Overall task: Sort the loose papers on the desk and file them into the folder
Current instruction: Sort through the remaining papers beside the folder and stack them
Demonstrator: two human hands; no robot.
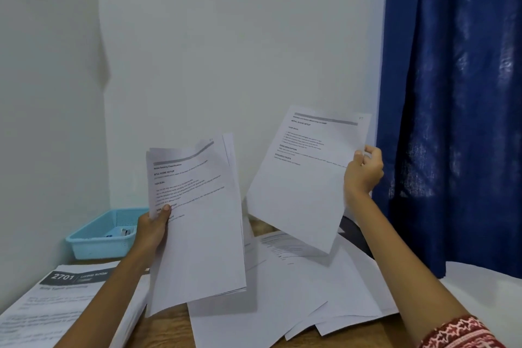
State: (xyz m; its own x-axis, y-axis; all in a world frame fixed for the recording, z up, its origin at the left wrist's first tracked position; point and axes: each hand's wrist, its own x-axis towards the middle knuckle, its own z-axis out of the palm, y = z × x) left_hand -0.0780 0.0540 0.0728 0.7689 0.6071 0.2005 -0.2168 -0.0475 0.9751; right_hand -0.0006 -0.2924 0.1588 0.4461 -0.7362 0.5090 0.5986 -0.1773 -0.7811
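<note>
— White sheets, printed in black with a grey bar across the top: what grips them?

— At frame centre-left, the left hand holds a small stack of papers upright by its left edge, thumb pressed on the front page. Right of centre, the right hand pinches a single sheet at its right edge, tilted, lifted clear of the desk.

— And the headings?

— Bold lines such as "INITIAL SCENE SETUP" and "TASK GOAL"; the small text is too blurred to read.

— Below the hands?

— More loose papers lie overlapping across the wooden desk at lower centre. At lower left lies another printed page headed "2701".

— Further out?

— A light blue basket sits at the desk's left rear beside the wall; a dark blue curtain fills the right of the frame.
</note>
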